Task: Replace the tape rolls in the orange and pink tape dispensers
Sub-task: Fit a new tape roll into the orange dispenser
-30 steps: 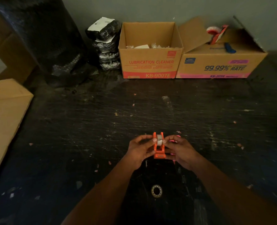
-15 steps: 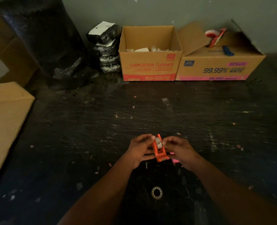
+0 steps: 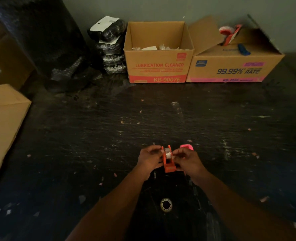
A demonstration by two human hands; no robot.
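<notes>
A small orange tape dispenser (image 3: 169, 165) stands upright on the dark table, front end toward me, with a clear tape roll (image 3: 168, 152) between its side walls. My left hand (image 3: 149, 159) grips its left side and my right hand (image 3: 187, 160) pinches its right side at the roll. Just behind my right hand lies the pink tape dispenser (image 3: 187, 147), partly hidden by my fingers. A separate small roll of tape (image 3: 166, 204) lies flat on the table close to me, between my forearms.
Two cardboard boxes stand at the back wall: an open one (image 3: 158, 66) and one (image 3: 234, 66) with a red tape gun (image 3: 230, 33) on top. Black wrapped bundles (image 3: 109, 46) and a big black bag (image 3: 39, 40) sit at the back left. A brown carton (image 3: 3, 124) is at the left edge.
The orange dispenser was tilted half a second ago and now stands upright again. My right hand has shifted, so more of the pink dispenser shows behind it.
</notes>
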